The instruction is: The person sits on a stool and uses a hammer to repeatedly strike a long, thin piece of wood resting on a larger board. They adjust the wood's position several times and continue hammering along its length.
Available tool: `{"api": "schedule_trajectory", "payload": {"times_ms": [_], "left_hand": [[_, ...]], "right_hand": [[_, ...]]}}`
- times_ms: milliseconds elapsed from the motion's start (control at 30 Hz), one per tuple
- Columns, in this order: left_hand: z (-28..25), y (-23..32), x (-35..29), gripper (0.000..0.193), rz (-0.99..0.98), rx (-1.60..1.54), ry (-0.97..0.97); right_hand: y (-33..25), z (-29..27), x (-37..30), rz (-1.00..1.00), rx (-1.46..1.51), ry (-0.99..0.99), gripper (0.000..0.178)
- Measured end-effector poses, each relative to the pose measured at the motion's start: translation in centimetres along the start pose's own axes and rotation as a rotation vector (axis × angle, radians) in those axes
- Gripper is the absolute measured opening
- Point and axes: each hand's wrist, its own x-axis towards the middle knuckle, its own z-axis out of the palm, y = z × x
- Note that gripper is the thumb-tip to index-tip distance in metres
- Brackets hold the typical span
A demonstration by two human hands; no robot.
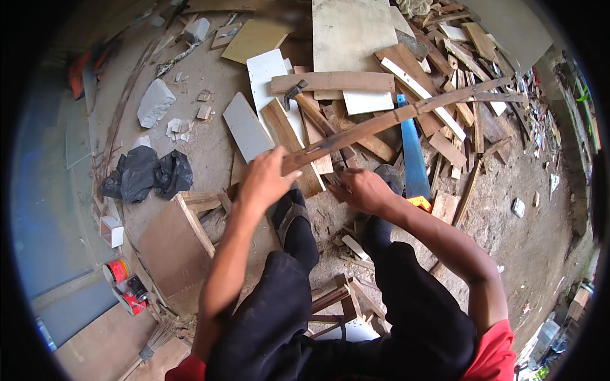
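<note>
Soft light makes the middle bright, with faint shadows on the dirt floor. The long wooden strip looks clear. The big plywood sheet looks pale. The blue panel looks dim and foggy. A blurry smudge sits up top. Edges bend, and corners are black.

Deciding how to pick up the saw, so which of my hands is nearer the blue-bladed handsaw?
Right. Your right hand is just left of the handsaw; your left hand is farther left, gripping a long wooden strip.
</note>
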Motion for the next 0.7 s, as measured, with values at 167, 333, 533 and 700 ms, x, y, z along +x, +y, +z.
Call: {"api": "schedule_trajectory", "payload": {"times_ms": [167,333,533,700], "left_hand": [[-4.8,-4.3,-0.3,0.054,-0.092,0.257,0.028],[-5.3,-6.0,-1.1,0.046,-0.063,0.107,0.085],[-2.1,-6.8,-2.4,0.042,-0.085,0.047,0.115],[-2.4,-6.1,-2.8,0.040,-0.104,0.008,0.087]], "right_hand": [[4.7,2.4,2.2,0.382,-0.209,0.244,0.056],[5.9,5.8,1.8,0.488,-0.131,0.020,0.077],[6.5,4.5,4.3,0.386,-0.238,0.560,0.069],[7.2,3.7,6.1,0.306,0.658,0.705,0.036]]}}
